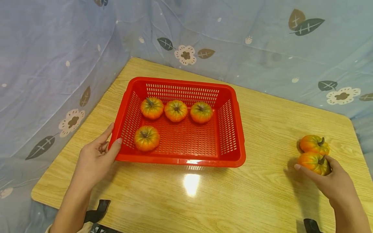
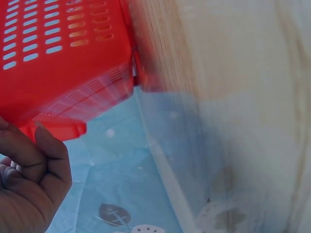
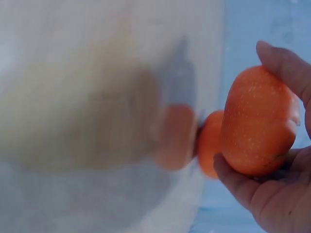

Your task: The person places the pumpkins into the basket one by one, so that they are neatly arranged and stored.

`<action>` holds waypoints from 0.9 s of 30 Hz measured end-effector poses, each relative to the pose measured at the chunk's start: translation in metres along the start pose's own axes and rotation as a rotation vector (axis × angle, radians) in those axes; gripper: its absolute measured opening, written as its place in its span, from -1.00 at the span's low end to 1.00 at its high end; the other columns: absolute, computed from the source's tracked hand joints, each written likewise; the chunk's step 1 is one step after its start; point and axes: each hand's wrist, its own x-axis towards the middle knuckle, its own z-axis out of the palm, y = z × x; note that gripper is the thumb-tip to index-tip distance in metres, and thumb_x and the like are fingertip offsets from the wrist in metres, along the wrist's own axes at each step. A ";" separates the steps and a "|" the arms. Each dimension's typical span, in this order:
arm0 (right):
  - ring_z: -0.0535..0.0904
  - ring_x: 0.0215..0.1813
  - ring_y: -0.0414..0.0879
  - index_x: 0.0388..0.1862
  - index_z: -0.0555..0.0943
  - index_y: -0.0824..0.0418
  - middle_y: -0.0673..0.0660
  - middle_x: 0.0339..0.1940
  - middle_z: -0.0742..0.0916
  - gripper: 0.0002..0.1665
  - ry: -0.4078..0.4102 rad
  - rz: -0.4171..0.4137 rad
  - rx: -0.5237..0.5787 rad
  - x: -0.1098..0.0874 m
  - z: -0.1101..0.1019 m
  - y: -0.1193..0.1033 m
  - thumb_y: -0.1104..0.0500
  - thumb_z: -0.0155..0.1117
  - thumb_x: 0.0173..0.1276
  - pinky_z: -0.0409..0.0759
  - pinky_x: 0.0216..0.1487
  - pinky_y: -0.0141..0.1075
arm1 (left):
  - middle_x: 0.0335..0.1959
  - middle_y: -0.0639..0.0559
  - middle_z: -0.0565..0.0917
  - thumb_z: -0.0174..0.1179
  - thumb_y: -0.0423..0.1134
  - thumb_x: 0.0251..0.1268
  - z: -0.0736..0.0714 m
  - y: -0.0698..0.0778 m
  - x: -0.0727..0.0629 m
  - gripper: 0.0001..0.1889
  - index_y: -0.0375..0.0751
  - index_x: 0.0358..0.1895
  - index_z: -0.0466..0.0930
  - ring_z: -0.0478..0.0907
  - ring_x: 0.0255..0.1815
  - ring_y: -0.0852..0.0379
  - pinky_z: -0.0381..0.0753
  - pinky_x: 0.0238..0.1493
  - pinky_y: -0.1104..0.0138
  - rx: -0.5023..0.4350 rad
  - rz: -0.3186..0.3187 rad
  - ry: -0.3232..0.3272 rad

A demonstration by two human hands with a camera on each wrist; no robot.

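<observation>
Left hand (image 1: pixel 94 158): mine, thumb and fingers pinching the left rim of the basket near its front corner.

Right hand (image 1: pixel 338 178): mine, thumb and fingers curled round an orange mini pumpkin (image 1: pixel 311 162), stem showing; whether it clears the tabletop I cannot tell.

Second mini pumpkin (image 1: pixel 311 143): orange, on the table just beyond the one I grip, toward the right end.

Red plastic basket (image 1: pixel 163 160): one, rectangular, slotted walls and floor, left of the table's middle, well apart from my right hand.

Contents: four orange-yellow mini pumpkins, all stemmed. Three form a row along the far side: left (image 1: pixel 152 108), middle (image 1: pixel 176 110), right (image 1: pixel 201 112). The fourth (image 1: pixel 147 138) sits at the near left.

Table (image 1: pixel 256 197): pale wood grain, glossy.

Backdrop cloth (image 1: pixel 233 55): blue-grey, printed with flowers and leaves.
</observation>
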 end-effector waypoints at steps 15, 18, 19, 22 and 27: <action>0.43 0.07 0.16 0.68 -0.03 0.20 0.34 0.28 0.44 0.22 0.057 -0.432 0.022 -0.009 -0.006 -0.139 -0.16 0.48 0.30 0.43 -0.31 -0.59 | -0.66 0.04 0.56 0.25 -0.23 0.46 0.002 -0.001 0.001 -0.39 -0.18 0.52 0.33 0.24 -0.76 0.28 0.21 -0.77 0.39 -0.014 0.012 0.013; 0.44 0.03 0.04 0.63 0.11 0.16 0.19 0.22 0.47 0.13 0.045 -0.508 0.066 -0.009 -0.008 -0.175 -0.10 0.52 0.27 0.46 -0.23 -0.59 | -0.66 0.04 0.57 0.24 -0.23 0.46 0.002 0.000 0.001 -0.39 -0.19 0.52 0.33 0.23 -0.76 0.29 0.21 -0.77 0.39 -0.019 0.011 0.008; 0.45 0.02 0.02 0.61 0.14 0.15 0.15 0.20 0.48 0.10 0.040 -0.534 0.073 -0.010 -0.009 -0.187 -0.10 0.53 0.26 0.47 -0.22 -0.58 | -0.66 0.03 0.58 0.24 -0.23 0.46 0.002 0.000 0.001 -0.39 -0.19 0.52 0.33 0.23 -0.76 0.29 0.21 -0.77 0.39 -0.021 0.011 0.006; 0.46 0.03 -0.01 0.59 0.21 0.10 0.11 0.21 0.50 0.08 0.029 -0.623 0.089 -0.012 -0.007 -0.223 -0.05 0.59 0.20 0.47 -0.15 -0.54 | -0.66 0.02 0.58 0.24 -0.23 0.47 0.002 0.000 0.001 -0.39 -0.20 0.52 0.32 0.22 -0.77 0.28 0.20 -0.77 0.39 -0.022 0.017 0.003; 0.49 0.05 -0.03 0.52 0.29 0.12 0.12 0.17 0.55 0.03 -0.065 -0.831 0.122 -0.011 0.011 -0.279 0.08 0.65 0.14 0.51 -0.01 -0.40 | -0.65 -0.02 0.57 0.22 -0.18 0.49 0.000 0.000 -0.001 -0.39 -0.17 0.53 0.31 0.24 -0.75 0.28 0.22 -0.76 0.38 -0.010 0.013 0.003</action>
